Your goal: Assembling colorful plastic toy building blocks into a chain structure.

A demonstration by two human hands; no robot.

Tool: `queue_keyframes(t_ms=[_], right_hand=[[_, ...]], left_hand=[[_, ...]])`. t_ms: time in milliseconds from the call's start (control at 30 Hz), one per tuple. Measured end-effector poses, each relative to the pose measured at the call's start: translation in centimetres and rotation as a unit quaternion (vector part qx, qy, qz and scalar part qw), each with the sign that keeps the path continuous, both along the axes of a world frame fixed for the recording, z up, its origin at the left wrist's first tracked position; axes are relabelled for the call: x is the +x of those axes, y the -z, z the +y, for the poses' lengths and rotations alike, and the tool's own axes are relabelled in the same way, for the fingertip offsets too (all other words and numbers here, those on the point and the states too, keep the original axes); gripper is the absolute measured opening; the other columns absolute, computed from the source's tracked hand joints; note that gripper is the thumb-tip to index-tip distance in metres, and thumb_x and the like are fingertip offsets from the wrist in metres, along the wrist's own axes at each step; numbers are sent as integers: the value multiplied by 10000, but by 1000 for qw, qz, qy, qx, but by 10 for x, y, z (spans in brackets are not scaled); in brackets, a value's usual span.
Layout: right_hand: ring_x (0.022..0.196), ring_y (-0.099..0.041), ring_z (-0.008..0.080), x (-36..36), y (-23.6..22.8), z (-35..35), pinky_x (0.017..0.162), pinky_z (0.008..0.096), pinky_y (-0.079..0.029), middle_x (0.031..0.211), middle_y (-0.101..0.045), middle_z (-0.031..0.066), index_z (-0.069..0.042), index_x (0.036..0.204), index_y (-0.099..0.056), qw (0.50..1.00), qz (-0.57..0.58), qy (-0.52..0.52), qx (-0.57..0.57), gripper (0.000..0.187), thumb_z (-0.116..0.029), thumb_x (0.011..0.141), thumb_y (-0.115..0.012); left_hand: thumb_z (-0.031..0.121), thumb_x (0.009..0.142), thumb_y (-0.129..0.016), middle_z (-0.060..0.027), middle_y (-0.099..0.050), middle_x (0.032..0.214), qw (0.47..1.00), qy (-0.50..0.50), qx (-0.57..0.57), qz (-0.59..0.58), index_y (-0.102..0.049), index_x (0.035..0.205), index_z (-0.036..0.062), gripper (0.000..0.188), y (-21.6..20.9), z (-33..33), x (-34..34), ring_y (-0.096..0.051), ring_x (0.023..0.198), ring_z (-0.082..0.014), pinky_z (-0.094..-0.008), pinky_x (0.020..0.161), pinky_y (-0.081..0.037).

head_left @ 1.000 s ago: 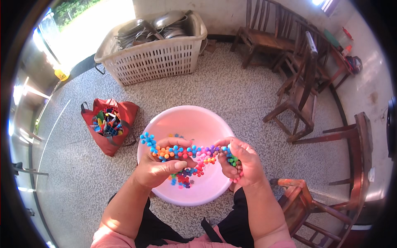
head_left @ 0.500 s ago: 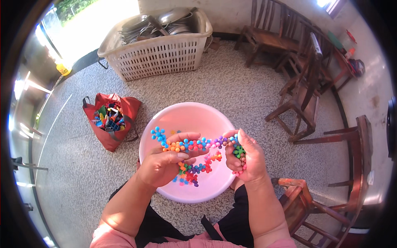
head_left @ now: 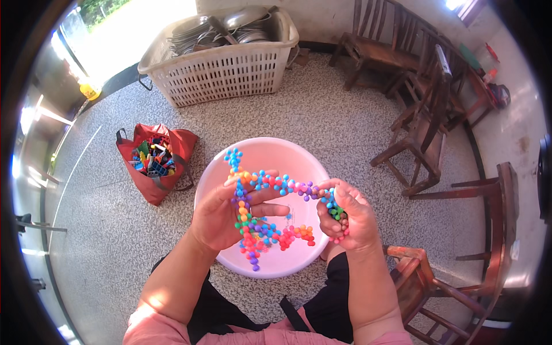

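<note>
Your right hand (head_left: 355,221) grips the toy chain (head_left: 284,184); your left hand (head_left: 214,217) lies spread beneath. Excess tension could separate it.

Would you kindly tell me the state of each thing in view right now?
Left hand: fingers extended and spread, toy chain across it
Right hand: closed around part of the chain
Toy chain: linked together, branching, held over the basin
Pink basin: upright, open
Red bag: open, full of small parts
White basket: upright, heaped with metalware
</note>
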State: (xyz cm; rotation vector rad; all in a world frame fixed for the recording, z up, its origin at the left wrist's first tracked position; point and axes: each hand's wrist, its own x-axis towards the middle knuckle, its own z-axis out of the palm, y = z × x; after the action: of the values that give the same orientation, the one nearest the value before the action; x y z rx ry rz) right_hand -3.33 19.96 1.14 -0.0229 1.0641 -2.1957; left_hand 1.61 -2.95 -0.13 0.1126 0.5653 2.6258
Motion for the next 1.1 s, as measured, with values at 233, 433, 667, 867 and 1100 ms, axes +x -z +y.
queue_keyframes(t_ms=[233, 433, 667, 867, 1100], right_hand=[[395, -346, 37, 6, -1, -5, 336, 160, -256, 734, -552, 90, -6, 1053, -499, 999, -11, -7, -31, 247, -131, 847, -552], [386, -346, 39, 9, 1, -10, 321, 165, -256, 766, -558, 86, -17, 1034, -525, 1000, -2, -26, -8, 223, -96, 829, -569], [382, -363, 46, 7, 10, -8, 322, 172, -291, 806, -586, 100, -1, 1042, -507, 999, -17, -41, 23, 240, -159, 865, -537], [448, -437, 87, -15, 27, 10, 372, 185, -356, 737, -547, 91, -10, 954, -558, 958, -184, 101, -197, 259, -252, 890, -490], [617, -510, 170, -11, 23, -14, 536, 298, -471, 851, -549, 132, 4, 992, -524, 957, -244, 73, -140, 222, -163, 868, -445]], left_hand=[[593, 851, -340, -186, -402, 1305, 994, -37, 98, -32, -315, 1312, -10, 760, 0, 3, -3, -506, 1024, -280, -376, 808, -446], [617, 848, -304, -176, -414, 1287, 995, -87, 45, -34, -328, 1295, -34, 790, -7, 7, -6, -542, 906, -239, -353, 723, -468], [490, 891, -326, -181, -417, 1282, 995, -77, 58, -25, -331, 1296, -28, 658, -13, 3, -4, -539, 778, -221, -314, 609, -441], [439, 885, -364, -197, -379, 1312, 996, -69, 61, -14, -321, 1306, -15, 621, -17, -1, -2, -511, 715, -205, -289, 569, -413], [237, 739, -535, -238, -338, 1330, 998, -18, -34, 51, -306, 1313, -14, 667, -12, -9, 7, -480, 687, -191, -306, 558, -440]])
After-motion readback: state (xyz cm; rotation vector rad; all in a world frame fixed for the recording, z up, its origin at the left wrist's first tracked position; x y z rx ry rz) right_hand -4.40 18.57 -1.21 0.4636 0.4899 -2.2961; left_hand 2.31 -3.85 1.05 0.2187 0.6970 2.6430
